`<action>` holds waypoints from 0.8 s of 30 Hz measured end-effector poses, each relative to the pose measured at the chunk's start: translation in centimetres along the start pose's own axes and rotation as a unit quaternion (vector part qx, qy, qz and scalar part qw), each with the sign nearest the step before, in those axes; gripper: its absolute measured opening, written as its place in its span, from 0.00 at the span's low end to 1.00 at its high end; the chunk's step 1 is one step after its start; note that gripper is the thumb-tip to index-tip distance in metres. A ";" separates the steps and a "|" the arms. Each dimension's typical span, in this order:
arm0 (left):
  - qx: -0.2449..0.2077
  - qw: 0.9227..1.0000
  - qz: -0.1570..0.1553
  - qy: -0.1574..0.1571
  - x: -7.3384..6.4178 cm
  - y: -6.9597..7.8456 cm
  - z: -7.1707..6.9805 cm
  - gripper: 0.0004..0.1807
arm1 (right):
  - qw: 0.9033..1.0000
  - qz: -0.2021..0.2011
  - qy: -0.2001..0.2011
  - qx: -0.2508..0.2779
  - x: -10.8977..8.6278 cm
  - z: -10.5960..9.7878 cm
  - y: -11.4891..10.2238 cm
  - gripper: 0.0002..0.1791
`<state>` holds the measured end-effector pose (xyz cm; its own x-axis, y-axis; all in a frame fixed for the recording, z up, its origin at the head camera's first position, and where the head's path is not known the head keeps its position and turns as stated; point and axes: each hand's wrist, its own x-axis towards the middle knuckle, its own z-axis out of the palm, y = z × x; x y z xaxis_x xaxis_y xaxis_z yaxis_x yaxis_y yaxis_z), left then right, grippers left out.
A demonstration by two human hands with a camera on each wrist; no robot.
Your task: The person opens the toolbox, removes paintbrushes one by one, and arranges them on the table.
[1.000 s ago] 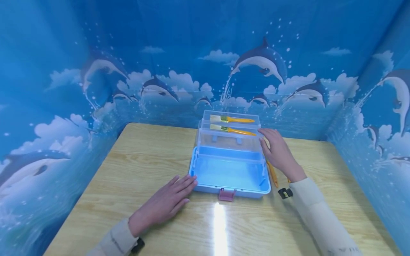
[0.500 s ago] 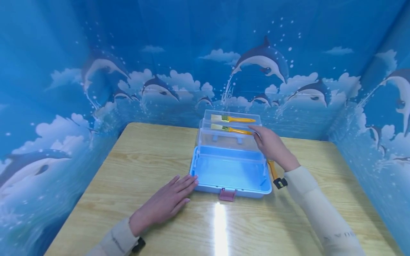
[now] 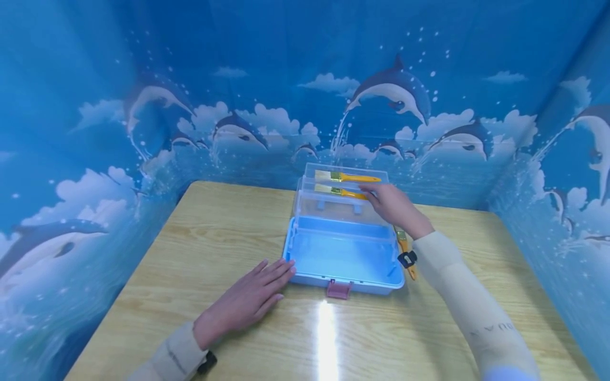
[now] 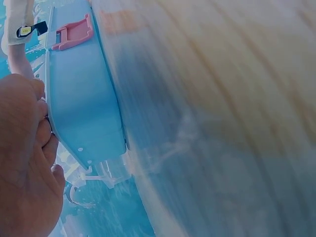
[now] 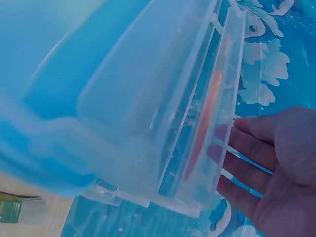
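Observation:
A light blue box (image 3: 343, 254) lies opened on the table, its clear tiered trays (image 3: 329, 209) raised at the back. One yellow-handled paintbrush (image 3: 359, 179) lies in the top tray, another paintbrush (image 3: 343, 193) in the tray below. My right hand (image 3: 396, 205) reaches over the trays' right side, covering the lower brush's handle end. In the right wrist view its extended fingers (image 5: 242, 168) cross the clear tray edge, fingertips close by the orange handle (image 5: 205, 126). With fingers extended, my left hand (image 3: 248, 299) touches the box's front left corner.
A further paintbrush (image 3: 403, 246) lies on the wooden table (image 3: 214, 233) along the box's right side, partly behind my wrist. The box has a pink latch (image 3: 339, 289) at the front. A dolphin-printed curtain (image 3: 267, 63) stands behind and beside the table.
My right hand has moved left from beside the trays to over the lower paintbrush's handle. My left hand stays at the box's corner.

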<state>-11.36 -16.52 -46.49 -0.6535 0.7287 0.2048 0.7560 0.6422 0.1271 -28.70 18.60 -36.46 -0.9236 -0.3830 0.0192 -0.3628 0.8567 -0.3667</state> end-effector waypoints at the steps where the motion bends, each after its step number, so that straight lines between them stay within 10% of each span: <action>1: 0.001 1.000 0.001 -0.001 0.0 0.0 0.0 0.30 | 1.000 -0.002 -0.003 0.002 0.3 0.1 0.0 0.20; 24: 0.002 1.000 0.001 0.004 0.1 0.1 -0.1 0.30 | 0.997 -0.042 -0.068 -0.020 4.6 0.0 -0.7 0.17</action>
<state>-11.37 -16.42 -46.38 -0.6523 0.7276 0.2123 0.7564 0.6426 0.1221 -32.67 16.19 -36.14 -0.8652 -0.4951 -0.0794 -0.4452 0.8314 -0.3326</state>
